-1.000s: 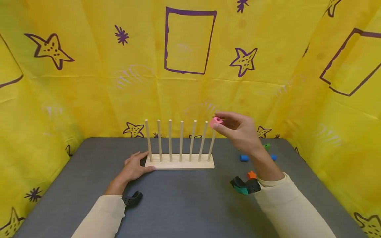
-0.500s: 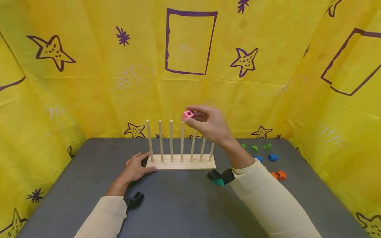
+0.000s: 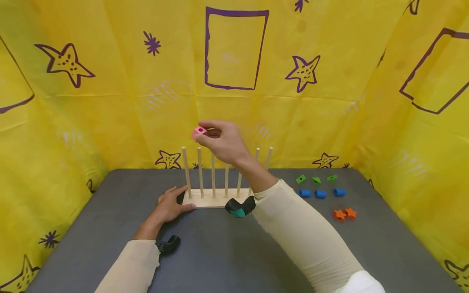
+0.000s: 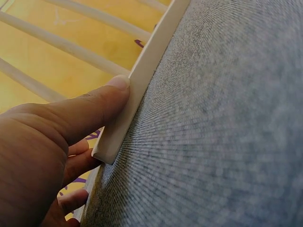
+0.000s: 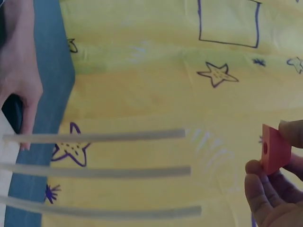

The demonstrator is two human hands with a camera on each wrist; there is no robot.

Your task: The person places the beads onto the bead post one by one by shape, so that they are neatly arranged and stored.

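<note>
My right hand (image 3: 227, 142) pinches a pink block (image 3: 198, 132) with a hole through it, between thumb and fingertips. It is held above the left pegs of a wooden peg stand (image 3: 205, 202), apart from their tops. In the right wrist view the block (image 5: 277, 150) shows its hole facing the peg ends. My left hand (image 3: 169, 208) holds the left end of the stand's base. In the left wrist view its thumb presses the front edge of the base (image 4: 124, 116), while the fingers reach round the end. The right forearm hides some right pegs and part of the base.
On the right of the grey table (image 3: 205, 252) lie several green triangular blocks (image 3: 316, 181), blue cylinders (image 3: 320, 194) and orange star blocks (image 3: 339, 215). A yellow patterned cloth (image 3: 234, 110) hangs behind and at both sides.
My right hand has moved left with the pink block, from the rightmost peg to above the left pegs, and slightly up. The blocks on the right have come into view. My left hand stays put.
</note>
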